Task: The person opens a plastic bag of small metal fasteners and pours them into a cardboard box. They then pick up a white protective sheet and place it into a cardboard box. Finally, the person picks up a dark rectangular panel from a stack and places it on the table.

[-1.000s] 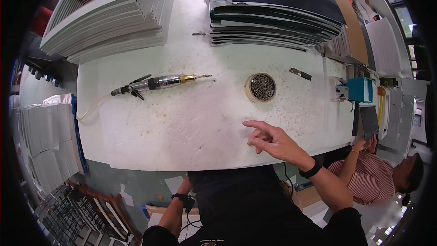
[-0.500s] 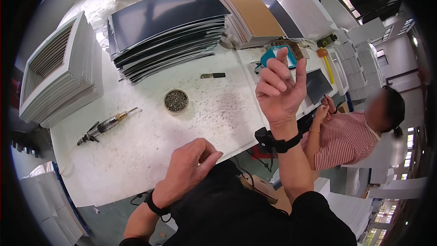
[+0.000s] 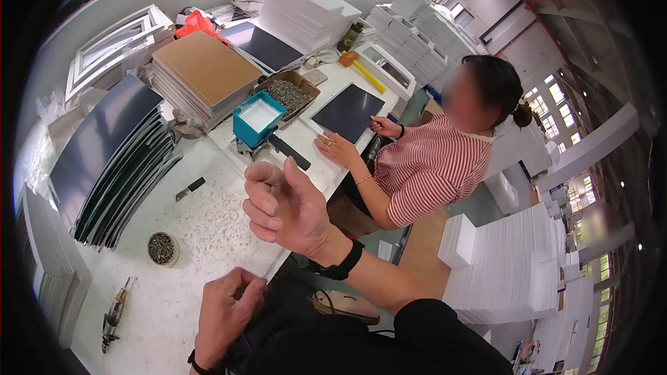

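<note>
My right hand [image 3: 288, 212] is raised above the white worktable's near edge, its thumb up and its fingers loosely bent and apart, with nothing in it. Beyond it, a teal box [image 3: 244, 133] stands beside a short dark bar [image 3: 290, 153]. My left hand [image 3: 226, 309] is lower down at the table's edge, fingers curled in and thumb against them; nothing shows in it. To its left are a round tub [image 3: 174, 257] full of small screws and a power screwdriver [image 3: 114, 316]. Farther back lies a black-handled knife [image 3: 190, 189].
A co-worker in a striped shirt [image 3: 434, 167] stands at right, both hands at a dark panel [image 3: 347, 112]. Stacked dark sheets [image 3: 114, 146] and brown-topped boards [image 3: 206, 73] line the back. A mallet [image 3: 363, 73] with a yellow handle lies near a cardboard box [image 3: 306, 107] of screws.
My view has swung to the right, so the co-worker is more central and the table things have shifted left. My right hand stays raised but is turned; my left hand's fingers are curled closer.
</note>
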Action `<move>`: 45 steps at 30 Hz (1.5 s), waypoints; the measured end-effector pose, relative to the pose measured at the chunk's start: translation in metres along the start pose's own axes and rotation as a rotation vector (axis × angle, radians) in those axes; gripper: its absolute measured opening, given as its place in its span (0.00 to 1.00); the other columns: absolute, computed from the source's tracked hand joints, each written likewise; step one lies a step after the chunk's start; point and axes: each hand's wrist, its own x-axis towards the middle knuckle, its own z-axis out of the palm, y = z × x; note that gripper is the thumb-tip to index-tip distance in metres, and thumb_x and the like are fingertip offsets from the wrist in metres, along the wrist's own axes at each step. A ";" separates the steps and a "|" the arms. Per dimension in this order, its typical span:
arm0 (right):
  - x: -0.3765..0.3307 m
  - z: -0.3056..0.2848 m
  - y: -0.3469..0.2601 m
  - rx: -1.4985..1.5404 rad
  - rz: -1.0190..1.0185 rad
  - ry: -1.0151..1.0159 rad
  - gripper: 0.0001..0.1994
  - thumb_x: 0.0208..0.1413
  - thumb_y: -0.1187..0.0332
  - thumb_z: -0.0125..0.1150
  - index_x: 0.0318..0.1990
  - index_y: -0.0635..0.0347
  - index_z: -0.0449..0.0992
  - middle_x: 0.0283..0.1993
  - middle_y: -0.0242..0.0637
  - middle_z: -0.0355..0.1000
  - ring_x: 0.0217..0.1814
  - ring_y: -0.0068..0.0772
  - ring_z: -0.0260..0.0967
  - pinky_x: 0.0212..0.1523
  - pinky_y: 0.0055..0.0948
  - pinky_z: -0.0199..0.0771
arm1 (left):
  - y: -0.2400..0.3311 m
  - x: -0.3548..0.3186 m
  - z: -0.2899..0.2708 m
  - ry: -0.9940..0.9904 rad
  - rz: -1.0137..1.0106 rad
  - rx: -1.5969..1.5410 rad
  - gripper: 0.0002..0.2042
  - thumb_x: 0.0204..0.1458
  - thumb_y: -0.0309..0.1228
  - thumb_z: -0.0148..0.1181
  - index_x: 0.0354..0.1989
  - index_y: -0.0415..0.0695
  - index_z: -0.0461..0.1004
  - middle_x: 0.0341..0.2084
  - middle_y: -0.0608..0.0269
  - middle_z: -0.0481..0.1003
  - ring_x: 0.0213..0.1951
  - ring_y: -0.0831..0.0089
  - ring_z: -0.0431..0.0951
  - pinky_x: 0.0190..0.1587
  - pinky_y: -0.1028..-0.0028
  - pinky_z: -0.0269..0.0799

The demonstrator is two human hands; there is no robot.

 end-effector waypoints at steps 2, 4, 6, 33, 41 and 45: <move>0.008 0.001 0.010 -0.018 -0.027 -0.034 0.30 0.76 0.43 0.39 0.63 0.60 0.73 0.31 0.30 0.66 0.26 0.25 0.64 0.26 0.29 0.73 | -0.014 0.021 0.016 0.061 0.319 0.121 0.16 0.60 0.32 0.68 0.53 0.36 0.76 0.38 0.50 0.81 0.35 0.59 0.84 0.40 0.67 0.80; 0.015 0.014 0.017 -0.083 -0.030 -0.010 0.28 0.75 0.42 0.43 0.57 0.61 0.73 0.28 0.28 0.67 0.26 0.22 0.64 0.25 0.27 0.72 | -0.023 0.023 0.024 -0.010 0.373 0.074 0.22 0.60 0.32 0.69 0.59 0.36 0.72 0.53 0.46 0.77 0.46 0.51 0.82 0.48 0.62 0.80; 0.021 0.017 0.022 -0.101 -0.038 -0.022 0.28 0.75 0.42 0.43 0.57 0.61 0.73 0.28 0.29 0.66 0.26 0.21 0.64 0.26 0.27 0.72 | -0.024 0.023 0.027 -0.084 0.348 0.106 0.23 0.60 0.32 0.68 0.62 0.37 0.72 0.54 0.46 0.78 0.46 0.52 0.83 0.48 0.62 0.80; -0.003 -0.051 0.045 -0.481 -0.008 0.211 0.24 0.71 0.47 0.55 0.51 0.64 0.75 0.26 0.29 0.67 0.25 0.24 0.66 0.25 0.30 0.77 | -0.038 -0.084 -0.206 0.961 0.218 0.680 0.06 0.57 0.26 0.71 0.38 0.41 0.79 0.30 0.56 0.80 0.31 0.61 0.82 0.35 0.68 0.77; 0.029 -0.029 0.055 -0.504 0.296 0.127 0.26 0.71 0.47 0.55 0.57 0.63 0.76 0.31 0.30 0.69 0.30 0.23 0.68 0.33 0.27 0.75 | -0.192 -0.235 -0.463 0.801 -0.135 1.123 0.32 0.66 0.28 0.55 0.79 0.44 0.56 0.77 0.54 0.56 0.78 0.56 0.53 0.78 0.58 0.51; 0.011 -0.028 0.049 -0.523 0.234 0.167 0.25 0.72 0.47 0.55 0.56 0.63 0.76 0.32 0.30 0.69 0.30 0.22 0.68 0.33 0.26 0.75 | -0.205 -0.211 -0.512 0.759 -0.134 0.665 0.26 0.72 0.32 0.45 0.78 0.44 0.56 0.74 0.51 0.60 0.77 0.53 0.55 0.77 0.59 0.52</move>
